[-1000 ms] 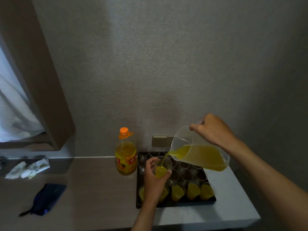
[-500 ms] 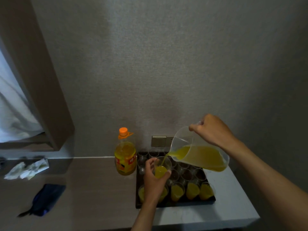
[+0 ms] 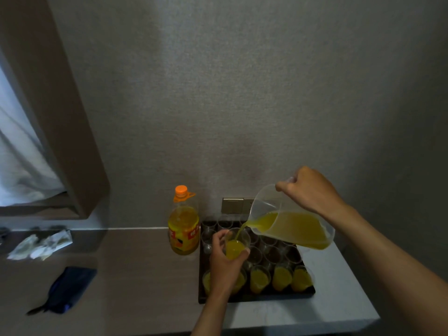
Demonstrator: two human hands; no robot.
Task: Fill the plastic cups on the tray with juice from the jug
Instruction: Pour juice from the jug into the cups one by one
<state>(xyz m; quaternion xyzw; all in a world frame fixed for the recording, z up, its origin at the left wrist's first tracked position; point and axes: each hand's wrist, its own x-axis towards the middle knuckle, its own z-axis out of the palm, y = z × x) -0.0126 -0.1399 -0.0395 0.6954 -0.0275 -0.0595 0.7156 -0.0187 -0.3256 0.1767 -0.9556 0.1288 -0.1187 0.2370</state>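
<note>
- While the right hand (image 3: 309,190) grips the handle of the clear jug (image 3: 291,221) and tips it down to the left, a thin stream of juice (image 3: 238,235) runs from the spout into the raised cup (image 3: 236,243); the tilt looks the same as a second ago.
- The left hand (image 3: 224,263) is wrapped round that cup, thumb on one side and fingers on the other, and holds it above the tray (image 3: 254,298), as it did in the earlier frames.
- Juice in the held cup stands a little below the middle of the cup; any rise over the last second is too slight to tell.
- The jug is roughly half full of juice, pooled toward its lowered spout, much as before.
- On the dark tray, the near row of cups (image 3: 281,278) is filled with juice; the rows behind (image 3: 272,253) look empty and clear.
- A juice bottle (image 3: 183,229) with an orange cap stands upright just left of the tray, unmoved.
- Farther left on the counter (image 3: 135,275) lie a dark blue pouch (image 3: 69,288) and some crumpled paper (image 3: 41,246), both where they lay earlier.
- A wall socket plate (image 3: 236,204) shows behind the tray.
</note>
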